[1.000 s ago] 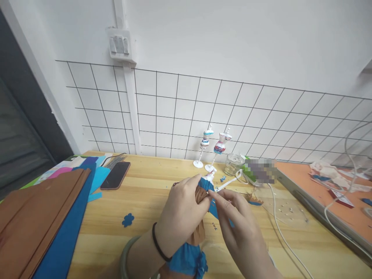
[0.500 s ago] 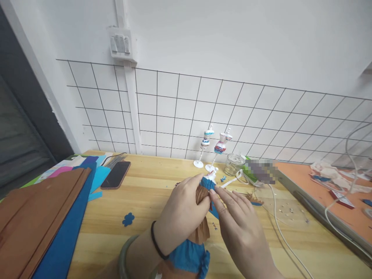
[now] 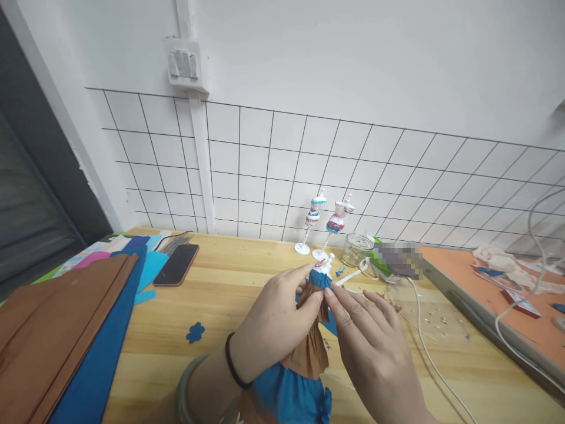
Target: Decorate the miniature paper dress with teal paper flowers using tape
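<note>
Two hands [image 3: 280,318] [image 3: 371,338] on crinkled dress [image 3: 311,351], bodice [image 3: 319,279] partly covered; skirt [image 3: 291,393] cut off

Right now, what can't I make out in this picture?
All in the head view:
Part of the dress: hidden behind the left hand's grip.
Its lowest part: cut off by the bottom edge.
Thing right of the jar: blurred by pixelation.
Tiny scattered bits: too small to identify.

- My head-worn camera looks forward and down across a pale wooden table [image 3: 229,277].
- The bare left hand [image 3: 273,318] and right hand [image 3: 375,344] appear close, low in frame; my lens faces the white wall [image 3: 353,59].
</note>
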A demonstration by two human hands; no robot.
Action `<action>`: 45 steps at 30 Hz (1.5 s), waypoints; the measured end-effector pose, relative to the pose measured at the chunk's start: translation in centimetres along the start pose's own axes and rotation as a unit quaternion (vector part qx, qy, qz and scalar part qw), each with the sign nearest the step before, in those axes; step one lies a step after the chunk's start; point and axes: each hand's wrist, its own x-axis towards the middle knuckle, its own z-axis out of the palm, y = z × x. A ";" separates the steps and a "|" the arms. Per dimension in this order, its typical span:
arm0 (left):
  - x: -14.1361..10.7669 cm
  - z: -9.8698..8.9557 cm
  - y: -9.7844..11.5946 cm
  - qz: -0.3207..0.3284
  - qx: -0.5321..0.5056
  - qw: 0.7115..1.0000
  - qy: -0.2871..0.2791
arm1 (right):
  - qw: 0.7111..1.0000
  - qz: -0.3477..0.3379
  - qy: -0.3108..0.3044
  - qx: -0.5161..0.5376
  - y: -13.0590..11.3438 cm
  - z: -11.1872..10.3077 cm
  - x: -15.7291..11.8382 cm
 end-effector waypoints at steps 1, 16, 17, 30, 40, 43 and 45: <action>0.0 0.0 -0.1 -0.003 -0.001 1.000 0.002 | 1.000 0.002 0.000 0.004 0.0 0.0 0.0; 0.0 0.3 -0.3 -0.033 -0.031 0.999 0.001 | 0.966 0.154 0.099 0.181 -0.1 0.4 0.3; 0.0 0.3 -0.2 -0.036 -0.031 0.999 -0.006 | 0.967 0.153 0.102 0.176 -0.1 0.4 0.3; 0.1 0.3 -0.7 -0.045 -0.053 0.997 -0.022 | 0.970 0.140 0.110 0.166 -0.1 0.4 0.2; 0.0 0.2 -0.4 -0.047 -0.035 0.998 -0.030 | 0.952 0.201 0.127 0.192 -0.5 0.0 0.6; -0.1 0.2 -0.5 -0.045 -0.032 0.998 -0.034 | 0.954 0.202 0.125 0.186 -0.4 0.0 0.6; -0.1 0.2 -0.6 -0.041 -0.026 0.998 -0.042 | 0.952 0.206 0.125 0.187 -0.5 0.0 0.6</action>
